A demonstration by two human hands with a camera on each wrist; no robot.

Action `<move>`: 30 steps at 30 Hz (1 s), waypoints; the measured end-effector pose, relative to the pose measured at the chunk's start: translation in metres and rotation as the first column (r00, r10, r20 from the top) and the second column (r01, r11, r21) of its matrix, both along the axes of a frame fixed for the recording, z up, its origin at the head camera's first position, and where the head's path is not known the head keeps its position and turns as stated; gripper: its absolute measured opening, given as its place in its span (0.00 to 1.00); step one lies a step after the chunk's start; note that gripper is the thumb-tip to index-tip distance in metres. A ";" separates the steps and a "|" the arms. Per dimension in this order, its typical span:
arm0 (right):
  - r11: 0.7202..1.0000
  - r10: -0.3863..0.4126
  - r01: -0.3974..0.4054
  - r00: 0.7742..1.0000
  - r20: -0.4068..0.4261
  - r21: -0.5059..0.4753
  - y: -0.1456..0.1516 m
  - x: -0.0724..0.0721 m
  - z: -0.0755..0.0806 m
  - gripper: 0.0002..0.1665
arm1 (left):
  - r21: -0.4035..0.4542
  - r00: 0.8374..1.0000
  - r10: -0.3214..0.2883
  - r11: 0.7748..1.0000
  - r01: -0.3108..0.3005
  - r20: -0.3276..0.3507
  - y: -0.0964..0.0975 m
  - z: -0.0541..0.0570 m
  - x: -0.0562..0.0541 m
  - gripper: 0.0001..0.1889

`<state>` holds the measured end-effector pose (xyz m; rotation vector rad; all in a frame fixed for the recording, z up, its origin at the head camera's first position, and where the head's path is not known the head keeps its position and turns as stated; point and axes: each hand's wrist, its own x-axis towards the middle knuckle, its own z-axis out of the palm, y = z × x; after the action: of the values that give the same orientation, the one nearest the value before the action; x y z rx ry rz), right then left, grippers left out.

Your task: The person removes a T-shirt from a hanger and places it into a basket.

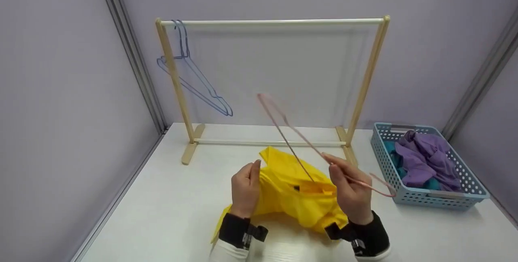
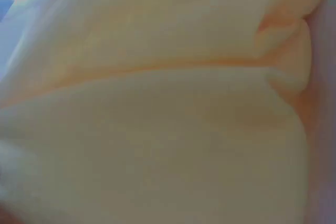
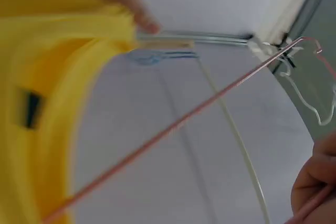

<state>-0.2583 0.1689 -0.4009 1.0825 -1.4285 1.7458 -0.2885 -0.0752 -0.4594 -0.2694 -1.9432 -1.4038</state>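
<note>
A yellow garment [image 1: 291,201] is bunched up above the white table, with a small dark label beside its opening. My left hand [image 1: 245,189] grips its left side, thumb up. In the left wrist view the cloth [image 2: 157,140] fills nearly everything. A thin pink clothes hanger [image 1: 301,136] is held by my right hand [image 1: 351,189], pinched near its hook, which points right. One hanger corner sticks up to the far left, blurred. The straight bar runs down to the garment's opening; whether its end is inside, I cannot tell. The right wrist view shows this bar [image 3: 184,119] beside the yellow cloth [image 3: 31,156].
Behind the hands stands a wooden rack [image 1: 367,79] with a white top rail [image 1: 275,22]. Blue hangers [image 1: 202,82] hang at its left end. On the right, a light blue basket [image 1: 441,201] holds purple cloth [image 1: 425,158] and teal cloth. Walls enclose the table.
</note>
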 end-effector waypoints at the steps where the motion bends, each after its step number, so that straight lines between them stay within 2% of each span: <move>1: 0.991 -0.120 0.122 0.992 -0.032 0.052 0.000 0.000 -0.001 0.14 | 0.028 0.999 0.013 1.000 -0.011 -0.052 -0.002 0.002 0.000 0.24; 2: 0.973 -0.217 0.221 0.974 -0.070 0.067 0.001 0.000 -0.002 0.13 | 0.056 0.994 0.026 0.998 -0.020 -0.110 -0.004 0.004 0.001 0.24; 3: 0.960 -0.271 0.277 0.958 -0.097 0.051 0.003 0.001 -0.001 0.12 | 0.078 0.984 0.039 0.997 -0.026 -0.173 -0.005 0.007 0.001 0.24; 4: 0.956 -0.289 0.292 0.951 -0.114 0.013 0.006 0.000 0.000 0.11 | 0.089 0.970 0.052 0.996 -0.032 -0.235 -0.006 0.009 0.001 0.24; 5: 0.966 -0.258 0.254 0.959 -0.117 -0.044 0.008 0.000 0.002 0.11 | 0.096 0.956 0.054 0.995 -0.027 -0.288 -0.005 0.011 0.002 0.24; 6: 0.979 -0.186 0.173 0.975 -0.123 -0.108 0.010 0.000 0.004 0.12 | 0.091 0.943 0.042 0.996 -0.012 -0.330 -0.004 0.013 0.003 0.24; 7: 0.984 -0.072 0.049 0.989 -0.128 -0.173 0.012 0.000 0.006 0.13 | 0.077 0.935 0.020 0.997 0.008 -0.355 -0.003 0.015 0.004 0.24; 8: 0.968 0.050 -0.080 0.990 -0.131 -0.236 0.013 0.000 0.008 0.14 | 0.060 0.930 -0.014 0.997 0.038 -0.368 0.000 0.016 0.005 0.25; 9: 0.943 0.141 -0.173 0.981 -0.130 -0.285 0.014 0.001 0.009 0.15 | 0.041 0.929 -0.047 0.997 0.066 -0.367 0.002 0.016 0.006 0.24; 11: 0.880 0.291 -0.314 0.949 -0.119 -0.356 0.014 0.001 0.012 0.16 | 0.010 0.935 -0.109 0.993 0.119 -0.338 0.007 0.016 0.008 0.23; 13: 0.830 0.379 -0.388 0.919 -0.105 -0.400 0.015 0.002 0.014 0.17 | -0.010 0.942 -0.144 0.989 0.148 -0.303 0.011 0.014 0.009 0.22; 15: 0.831 0.363 -0.367 0.927 -0.091 -0.419 0.015 0.003 0.014 0.17 | -0.016 0.948 -0.149 0.989 0.150 -0.280 0.011 0.012 0.009 0.21; 18: 0.787 0.414 -0.412 0.905 -0.103 -0.459 0.017 0.003 0.015 0.18 | -0.013 0.953 -0.126 0.992 0.127 -0.274 0.010 0.010 0.007 0.23; 22: 0.787 0.382 -0.377 0.919 -0.096 -0.488 0.020 0.003 0.017 0.18 | 0.012 0.976 -0.076 0.997 0.080 -0.203 0.008 0.010 0.005 0.24; 24: 0.773 0.379 -0.366 0.921 -0.086 -0.519 0.021 0.003 0.017 0.18 | 0.033 0.993 -0.047 0.998 0.051 -0.110 0.008 0.010 0.005 0.24; 26: 0.764 0.349 -0.321 0.935 -0.060 -0.560 0.021 0.004 0.018 0.18 | 0.052 1.000 -0.014 0.999 0.014 -0.003 0.007 0.009 0.005 0.25; 28: 0.752 0.307 -0.258 0.951 -0.024 -0.606 0.022 0.005 0.019 0.18 | 0.074 0.993 0.008 0.997 -0.017 0.121 0.005 0.007 0.004 0.25; 30: 0.737 0.251 -0.173 0.968 0.027 -0.653 0.023 0.004 0.019 0.18 | 0.119 0.972 0.005 0.992 -0.034 0.234 0.003 0.006 0.002 0.25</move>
<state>-0.2541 0.1924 -0.3815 0.7807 -0.6473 2.2564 -0.2863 -0.0724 -0.4538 -0.0280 -2.0290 -1.5938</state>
